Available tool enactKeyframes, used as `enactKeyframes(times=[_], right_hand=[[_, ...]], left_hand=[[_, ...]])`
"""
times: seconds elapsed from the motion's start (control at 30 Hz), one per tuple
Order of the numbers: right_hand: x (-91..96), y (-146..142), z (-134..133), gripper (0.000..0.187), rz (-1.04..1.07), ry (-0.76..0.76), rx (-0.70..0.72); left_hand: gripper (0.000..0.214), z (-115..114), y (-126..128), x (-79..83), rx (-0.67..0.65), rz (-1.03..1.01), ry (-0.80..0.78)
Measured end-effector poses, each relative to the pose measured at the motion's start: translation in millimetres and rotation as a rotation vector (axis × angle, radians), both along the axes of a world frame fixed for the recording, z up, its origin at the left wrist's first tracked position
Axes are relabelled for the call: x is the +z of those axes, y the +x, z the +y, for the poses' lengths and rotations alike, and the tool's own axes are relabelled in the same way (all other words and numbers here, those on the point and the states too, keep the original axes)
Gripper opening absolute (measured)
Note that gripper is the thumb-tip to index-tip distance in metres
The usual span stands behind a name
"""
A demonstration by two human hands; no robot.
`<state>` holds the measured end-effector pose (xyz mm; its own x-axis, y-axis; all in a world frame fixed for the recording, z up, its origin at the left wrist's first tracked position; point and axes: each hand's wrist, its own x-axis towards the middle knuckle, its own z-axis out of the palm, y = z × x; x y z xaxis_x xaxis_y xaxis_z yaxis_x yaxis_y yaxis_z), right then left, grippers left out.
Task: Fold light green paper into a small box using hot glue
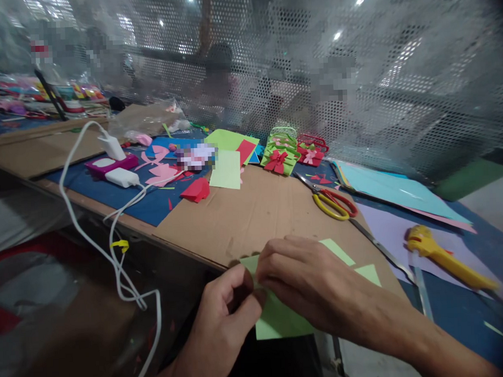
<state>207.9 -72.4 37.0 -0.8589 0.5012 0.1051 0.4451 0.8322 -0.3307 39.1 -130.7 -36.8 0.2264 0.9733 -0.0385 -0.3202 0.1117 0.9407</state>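
Over the table's front edge, my left hand point(225, 316) pinches the left edge of a light green sheet of paper point(283, 322) between thumb and forefinger. My right hand point(304, 277) lies across the same sheet, its fingers closed together and pressing or gripping the paper close to the left fingertips. Its fingertips are partly hidden. Two smaller light green paper pieces point(338, 252) lie on the cardboard point(256, 221) just beyond the right hand. Scissors point(330, 202) with red and yellow handles rest farther back on the cardboard.
A yellow glue gun point(447, 258) and a metal blade-like tool point(383, 250) lie at the right, near stacked coloured paper point(400, 191). Small green and red paper bags point(281, 151) stand at the back. White cables point(113, 254) hang from a purple power strip point(94, 169) over the front edge.
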Motion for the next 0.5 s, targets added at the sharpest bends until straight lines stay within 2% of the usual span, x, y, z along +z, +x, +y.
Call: enactKeyframes(times=[0.2,0.33,0.43,0.5], right_hand=[[-1.0,4,4,0.014,0.109,0.01,-0.091],[3.0,4,7,0.013,0.172,0.019,-0.072],[10.7,10,6,0.017,0.194,0.107,-0.053],[16.9,18,0,0.021,0.211,0.22,-0.091]], left_hand=[[0.012,0,2,-0.7,0.016,-0.027,-0.003],[0.014,1,4,-4.4,0.016,-0.064,-0.067],[0.024,2,5,-6.9,0.019,-0.083,-0.12],[0.03,2,5,-8.1,0.1,-0.064,-0.146]])
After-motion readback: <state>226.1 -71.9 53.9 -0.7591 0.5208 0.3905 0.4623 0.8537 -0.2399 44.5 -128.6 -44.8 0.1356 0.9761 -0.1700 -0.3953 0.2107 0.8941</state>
